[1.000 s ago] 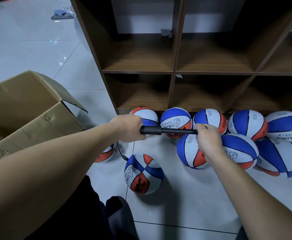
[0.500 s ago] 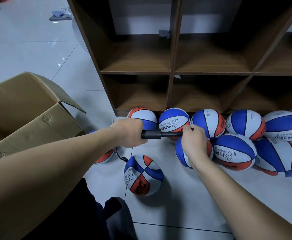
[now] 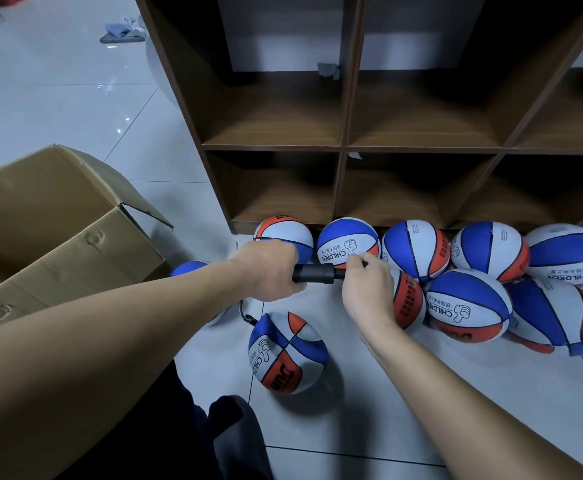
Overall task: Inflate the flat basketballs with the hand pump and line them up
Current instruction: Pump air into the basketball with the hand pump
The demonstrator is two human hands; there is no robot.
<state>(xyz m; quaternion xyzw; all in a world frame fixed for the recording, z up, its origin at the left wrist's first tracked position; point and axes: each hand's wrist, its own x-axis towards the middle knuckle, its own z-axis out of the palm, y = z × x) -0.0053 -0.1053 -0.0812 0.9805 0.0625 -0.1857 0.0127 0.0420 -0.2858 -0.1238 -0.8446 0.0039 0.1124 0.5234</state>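
Observation:
My left hand [image 3: 269, 270] grips the barrel of a black hand pump [image 3: 314, 274] held level above the floor. My right hand [image 3: 369, 289] grips the pump's handle, pushed in close to the barrel. A thin black hose [image 3: 245, 311] runs from the pump down to a red, white and blue basketball [image 3: 286, 353] lying on the tiles below my hands. Several more basketballs [image 3: 418, 251] of the same colours lie in rows against the foot of the shelf; one at the far right [image 3: 556, 313] looks saggy.
A dark wooden cubby shelf [image 3: 345, 147] stands behind the balls. An open cardboard box [image 3: 58, 230] sits at the left, with another ball [image 3: 189, 268] partly hidden behind my left forearm. My dark trouser leg [image 3: 179, 438] fills the bottom. Cloths [image 3: 122, 31] lie on the far floor.
My right hand has moved left, pushing the pump handle in until the rod is almost hidden. My left hand has stayed on the barrel.

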